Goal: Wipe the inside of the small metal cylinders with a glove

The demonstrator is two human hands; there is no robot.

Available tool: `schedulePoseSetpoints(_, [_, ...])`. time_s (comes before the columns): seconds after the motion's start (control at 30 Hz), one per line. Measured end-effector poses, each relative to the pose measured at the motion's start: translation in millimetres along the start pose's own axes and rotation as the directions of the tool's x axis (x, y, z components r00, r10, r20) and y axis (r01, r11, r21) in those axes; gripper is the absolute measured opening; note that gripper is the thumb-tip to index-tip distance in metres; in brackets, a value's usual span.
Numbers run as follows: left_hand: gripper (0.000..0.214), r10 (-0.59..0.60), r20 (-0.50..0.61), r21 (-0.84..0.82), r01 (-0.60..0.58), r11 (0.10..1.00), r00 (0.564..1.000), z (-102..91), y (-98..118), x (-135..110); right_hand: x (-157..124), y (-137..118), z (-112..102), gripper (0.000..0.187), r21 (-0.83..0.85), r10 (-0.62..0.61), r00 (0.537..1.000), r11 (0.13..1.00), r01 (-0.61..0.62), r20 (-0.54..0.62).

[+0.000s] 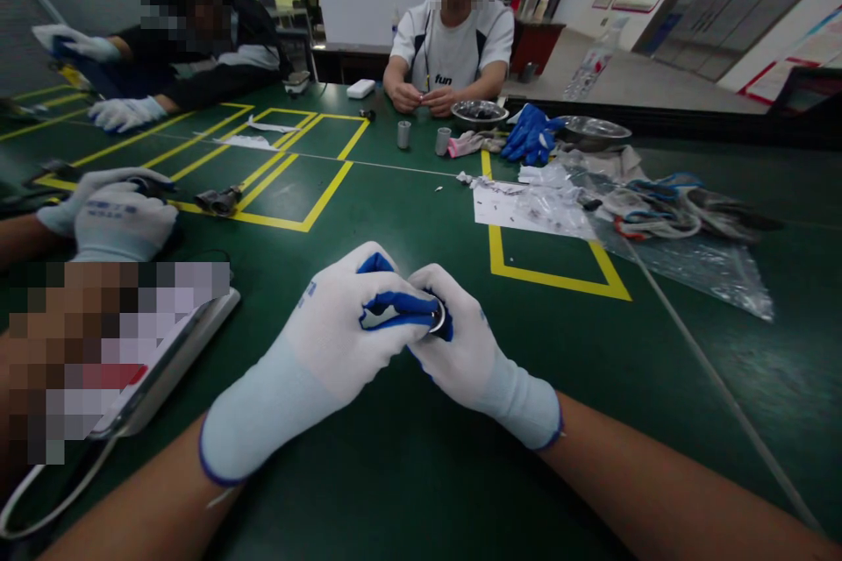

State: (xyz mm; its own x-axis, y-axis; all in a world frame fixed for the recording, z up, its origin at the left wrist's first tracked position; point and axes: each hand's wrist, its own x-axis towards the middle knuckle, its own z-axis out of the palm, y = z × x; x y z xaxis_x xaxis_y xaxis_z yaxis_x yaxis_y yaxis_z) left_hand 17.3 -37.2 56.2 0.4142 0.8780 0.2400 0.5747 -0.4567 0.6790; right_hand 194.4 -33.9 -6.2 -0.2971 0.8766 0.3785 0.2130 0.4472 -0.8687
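Both of my hands wear white gloves with blue palms and meet above the green table (pixel 408 491). In my right hand (pixel 460 342) is a small round metal part (pixel 438 316), mostly hidden by the fingers; only its shiny rim and dark opening show. My left hand (pixel 368 307) has its thumb and forefinger pinched together right at that opening. Whatever sits between those fingertips, if anything, is too small and covered to make out.
A white power strip (pixel 177 359) lies at left beside a co-worker's gloved hand (pixel 124 215). Dark metal cylinders (pixel 220 201) stand within yellow tape lines. At right are a paper sheet (pixel 526 210), plastic bags (pixel 710 272), gloves (pixel 531 136) and metal bowls (pixel 595 130). Two people sit opposite.
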Motion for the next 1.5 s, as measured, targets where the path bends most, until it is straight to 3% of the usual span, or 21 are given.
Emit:
schedulePoseSetpoints(0.23, [0.011,-0.077,-0.043,0.022,0.078,0.997,0.996,10.8,8,1,0,-1,0,0.014,-0.041,-0.038,0.999,0.998,0.039,0.019])
schedulePoseSetpoints(0.5, [0.014,-0.098,-0.035,0.017,0.098,0.995,0.995,17.5,11,1,-3,3,4,0.016,-0.102,-0.043,0.998,0.994,0.039,-0.042])
schedulePoseSetpoints(0.63, [0.017,0.006,-0.039,0.147,0.0,0.989,0.999,18.7,12,0,-3,4,5,0.015,-0.123,-0.035,0.998,0.992,0.029,-0.05])
schedulePoseSetpoints(0.8, [0.019,0.253,-0.005,0.346,-0.236,0.908,0.967,19.0,6,-6,-4,6,6,0.01,-0.095,-0.024,0.997,0.995,0.018,-0.07])
schedulePoseSetpoints(0.9, [0.024,0.296,0.054,0.398,-0.292,0.869,0.954,18.1,5,-9,-5,9,5,0.007,-0.08,-0.03,0.992,0.997,0.021,-0.12])
schedulePoseSetpoints(1.1, [0.041,0.318,0.042,0.292,-0.316,0.902,0.947,20.0,3,-13,-4,11,2,0.011,0.003,0.023,0.989,1.0,-0.023,-0.148])
schedulePoseSetpoints(1.3, [0.049,0.219,-0.063,0.14,-0.208,0.968,0.974,20.9,-5,-14,-7,9,6,0.013,0.071,0.064,0.982,0.996,-0.052,-0.177])
schedulePoseSetpoints(1.5, [0.034,0.304,-0.066,0.155,-0.291,0.944,0.95,19.2,-9,-11,-8,8,5,0.023,0.033,0.022,0.984,0.999,-0.016,-0.174])
